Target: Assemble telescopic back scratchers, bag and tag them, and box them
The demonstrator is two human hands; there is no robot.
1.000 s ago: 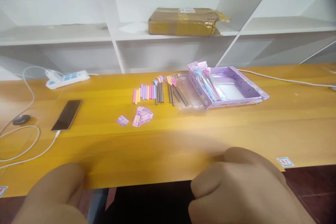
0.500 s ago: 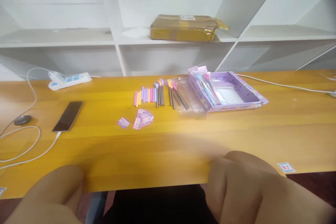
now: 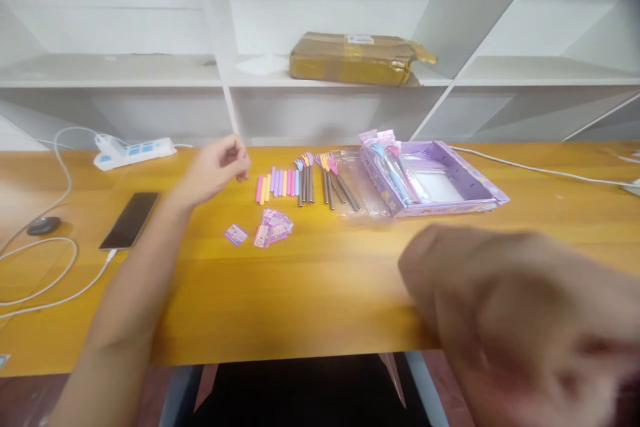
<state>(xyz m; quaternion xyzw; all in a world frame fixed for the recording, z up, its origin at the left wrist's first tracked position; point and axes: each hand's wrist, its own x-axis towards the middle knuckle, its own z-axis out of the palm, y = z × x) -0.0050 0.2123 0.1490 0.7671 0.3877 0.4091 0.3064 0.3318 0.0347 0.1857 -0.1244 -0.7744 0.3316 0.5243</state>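
My left hand (image 3: 220, 167) hovers over the table, left of a row of coloured sleeves (image 3: 278, 183) in pink, yellow, purple and blue. Its fingers are loosely curled with a gap by the thumb, and nothing shows in them. Right of the sleeves lie two groups of metal rods with small coloured claw heads, like back scratchers (image 3: 306, 180). Small printed cards (image 3: 274, 227) lie in front, with a single card (image 3: 235, 234) apart. My right hand (image 3: 465, 287) is large and smeared by motion at the lower right; its fingers cannot be made out.
A purple open box (image 3: 475, 177) holds bagged back scratchers (image 3: 397, 173) at the back right, beside clear plastic bags (image 3: 363, 190). A phone (image 3: 130, 220) on a cable, a black mouse-like object (image 3: 43, 226) and a power strip (image 3: 134, 153) lie left. A taped carton (image 3: 353, 59) sits on the shelf.
My left hand has moved from the table's front edge up and forward, close to the coloured sleeves. My right hand has risen from the front edge and is blurred.
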